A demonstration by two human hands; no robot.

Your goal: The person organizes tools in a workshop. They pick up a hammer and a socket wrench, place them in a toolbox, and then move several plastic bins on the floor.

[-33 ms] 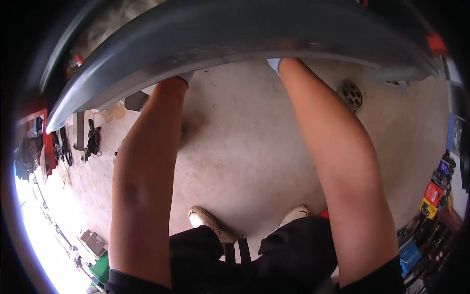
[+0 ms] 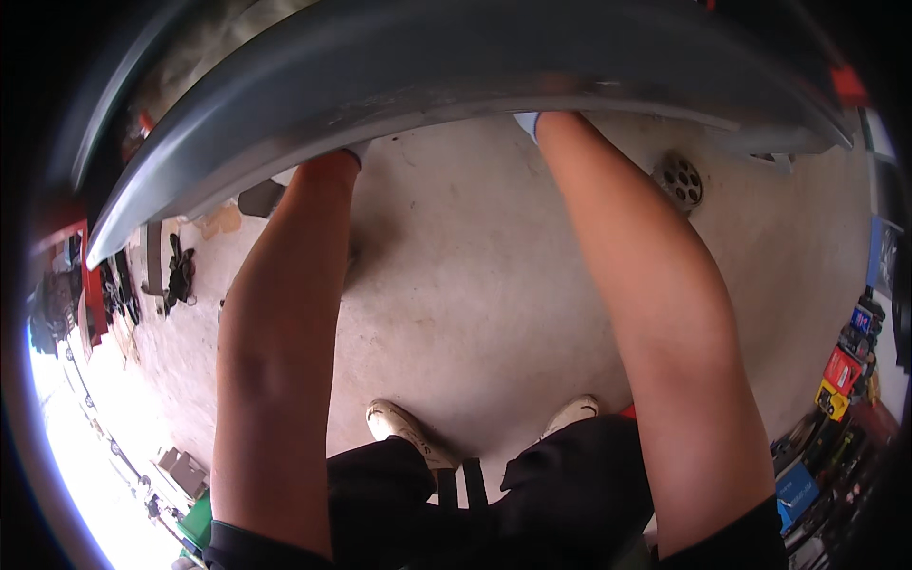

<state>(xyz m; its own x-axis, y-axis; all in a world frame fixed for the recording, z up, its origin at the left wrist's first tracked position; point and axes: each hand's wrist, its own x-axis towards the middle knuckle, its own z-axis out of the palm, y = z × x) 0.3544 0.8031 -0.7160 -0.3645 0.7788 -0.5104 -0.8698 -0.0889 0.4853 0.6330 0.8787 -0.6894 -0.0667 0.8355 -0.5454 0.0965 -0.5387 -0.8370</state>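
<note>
A long, dark grey curved panel [image 2: 456,62], like the lower edge of a car's bodywork, spans the top of the view. Both my forearms reach forward beneath its edge. Of my left hand [image 2: 360,152] only a light glove cuff shows at the wrist; the panel covers the rest. My right hand [image 2: 526,123] likewise goes out of sight under the panel, with a whitish glove cuff showing. Fingers on both hands are hidden, so what they touch or hold cannot be made out.
A round metal piece with holes [image 2: 678,180] lies on the concrete floor [image 2: 475,285]. Dark straps [image 2: 179,269] are at the left. Cardboard boxes [image 2: 180,472] stand lower left. Coloured boxes [image 2: 840,370] and a blue box [image 2: 796,494] line the right. My shoes [image 2: 394,421] are below.
</note>
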